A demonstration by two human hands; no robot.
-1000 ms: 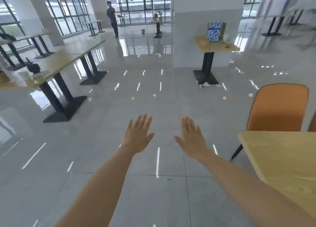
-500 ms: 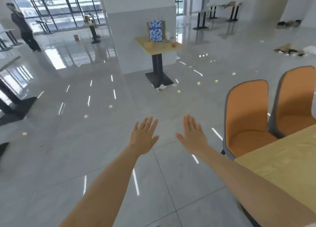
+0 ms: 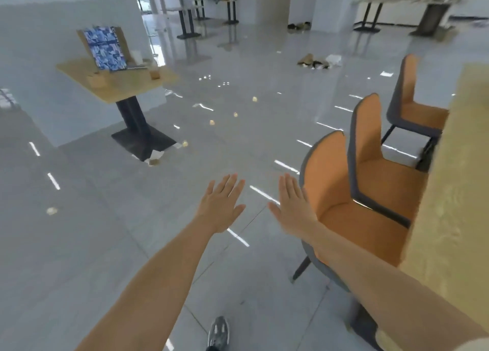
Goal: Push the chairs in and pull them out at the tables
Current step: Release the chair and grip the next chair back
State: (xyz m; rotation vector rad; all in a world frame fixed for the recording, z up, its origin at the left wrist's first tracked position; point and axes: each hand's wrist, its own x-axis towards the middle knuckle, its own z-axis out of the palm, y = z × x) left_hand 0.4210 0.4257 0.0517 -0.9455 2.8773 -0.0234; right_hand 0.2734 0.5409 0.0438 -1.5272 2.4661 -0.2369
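Three orange chairs with grey shells stand in a row along the left side of a light wooden table (image 3: 449, 192) at the right. The nearest chair (image 3: 333, 181) is closest to my hands, the middle chair (image 3: 370, 149) is behind it, and the far chair (image 3: 412, 104) is furthest back. Their seats reach up to or under the table edge. My right hand (image 3: 291, 205) is flat with fingers apart, just left of the nearest chair's backrest and not gripping it. My left hand (image 3: 222, 205) is spread over the floor, holding nothing.
A small wooden pedestal table (image 3: 127, 86) with a blue patterned bag (image 3: 104, 47) stands at the left by a white pillar. Small light objects dot the glossy grey floor. More tables stand at the back. My shoe (image 3: 218, 333) shows at the bottom.
The view has swung to the right: the pedestal table slid left and a third chair and more of the wooden table came into view. Both hands stayed flat and outstretched; the right one is now beside the nearest chair.
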